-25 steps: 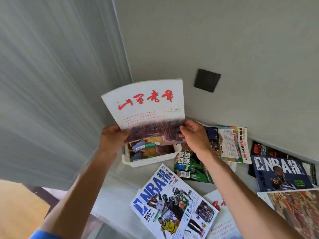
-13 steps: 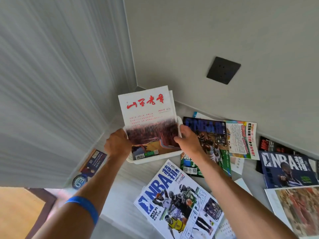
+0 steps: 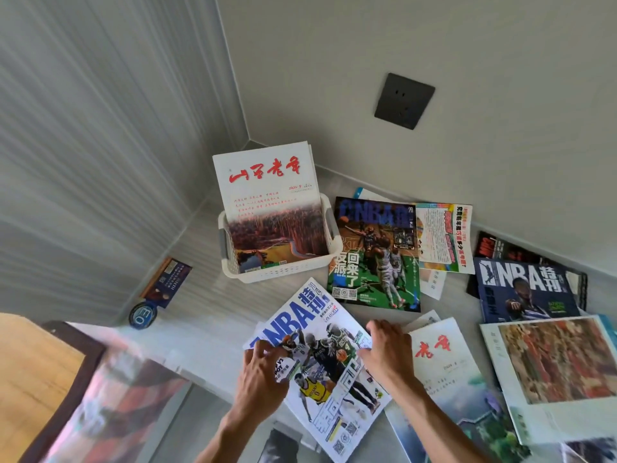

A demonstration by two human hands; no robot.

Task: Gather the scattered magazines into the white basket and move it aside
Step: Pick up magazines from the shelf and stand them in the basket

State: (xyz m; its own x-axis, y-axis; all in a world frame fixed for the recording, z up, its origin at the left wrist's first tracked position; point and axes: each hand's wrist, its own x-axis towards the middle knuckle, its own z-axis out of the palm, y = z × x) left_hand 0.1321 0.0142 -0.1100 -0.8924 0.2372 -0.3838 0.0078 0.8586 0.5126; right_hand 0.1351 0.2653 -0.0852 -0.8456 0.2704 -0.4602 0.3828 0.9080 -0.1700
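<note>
The white basket (image 3: 277, 274) stands in the corner of the grey table. A white magazine with red characters (image 3: 268, 202) leans upright inside it, on top of other magazines. In front of the basket lies a white NBA magazine (image 3: 325, 362). My left hand (image 3: 263, 372) pinches its left edge and my right hand (image 3: 389, 352) grips its right edge. A green NBA magazine (image 3: 377, 259) lies right of the basket. A dark blue NBA magazine (image 3: 524, 289) and other magazines are scattered further right.
Two walls meet behind the basket, with a dark socket (image 3: 404, 101) on the right one. A small blue booklet (image 3: 167, 282) and a round blue tin (image 3: 143, 316) lie by the left wall. The table's front edge runs below my hands.
Both hands let go of the white magazine with red characters, now standing in the basket. They moved down to the white NBA magazine and took hold of its two edges.
</note>
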